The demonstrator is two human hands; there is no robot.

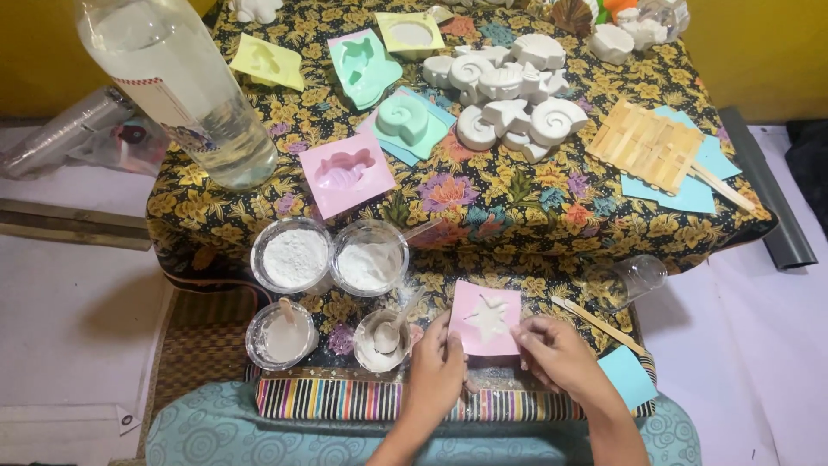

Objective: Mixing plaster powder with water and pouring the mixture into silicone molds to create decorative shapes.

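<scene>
A pink square mould (486, 317) with a star-shaped hollow full of white plaster lies at the near edge of the table. My left hand (437, 373) grips its lower left corner and my right hand (557, 352) grips its lower right side. Just left of my left hand stands a small cup of wet plaster with a spoon (385, 338) in it. Behind that are two clear bowls of white powder (294, 255) (368, 259).
A large clear bottle (183, 88) stands at the back left on the flowered tablecloth (483, 203). Pink, green and yellow moulds (345, 173), white shell casts (513, 86), a wooden stick raft (645, 142), an empty clear cup (638, 276) and a loose stick (595, 321) lie around.
</scene>
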